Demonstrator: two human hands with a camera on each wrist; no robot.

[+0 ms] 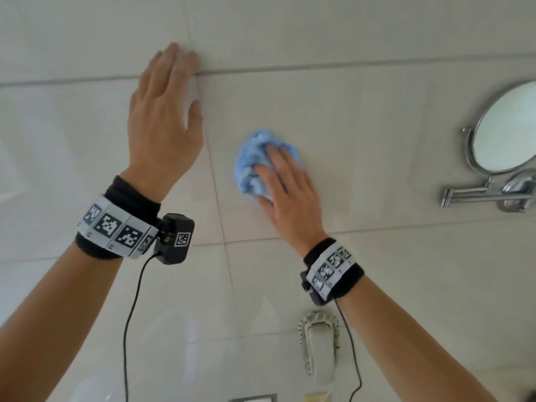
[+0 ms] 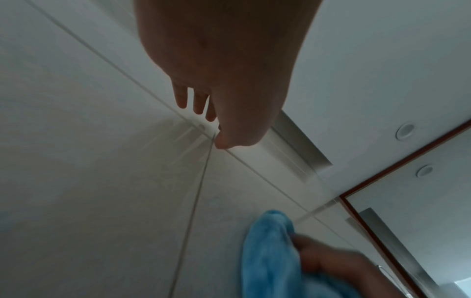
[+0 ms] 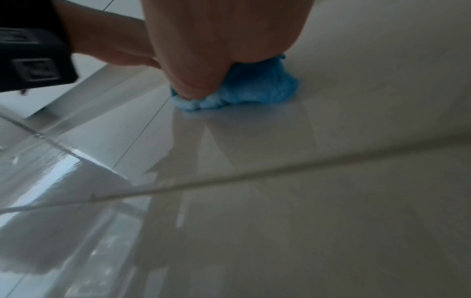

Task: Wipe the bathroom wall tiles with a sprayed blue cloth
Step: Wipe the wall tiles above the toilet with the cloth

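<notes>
Over on the left, the left hand (image 1: pixel 164 117) lies flat against the wall tiles (image 1: pixel 362 111), fingers straight and close together, holding nothing. Its fingertips (image 1: pixel 173 50) sit right at the crossing of a horizontal and a vertical grout line, and the left wrist view confirms it: the thumb tip touches that junction while the other fingers reach past it. A black wrist strap with printed square markers (image 1: pixel 116 227) wraps the forearm, with a small black camera unit (image 1: pixel 175 237) hanging off it and a thin black cable (image 1: pixel 130 329) trailing down.

Moving across, the blue cloth (image 1: pixel 255 161) is bunched into a wad and pressed to the tile just right of the vertical grout line. The right hand (image 1: pixel 285 192) is on top of it, fingers spread over the fabric and pushing it onto the wall; in the right wrist view the thumb is curled into the cloth's edge, so the hand grips the wad as well as pressing it. The cloth's outline is blurred in the head view.

Below the right wrist, a pale wall-mounted telephone with a coiled cord (image 1: pixel 319 348) is fixed to the tiles. Far right, a round chrome-framed mirror (image 1: pixel 510 129) stands off the wall on a folding chrome arm (image 1: pixel 475 195), well apart from the cloth.
</notes>
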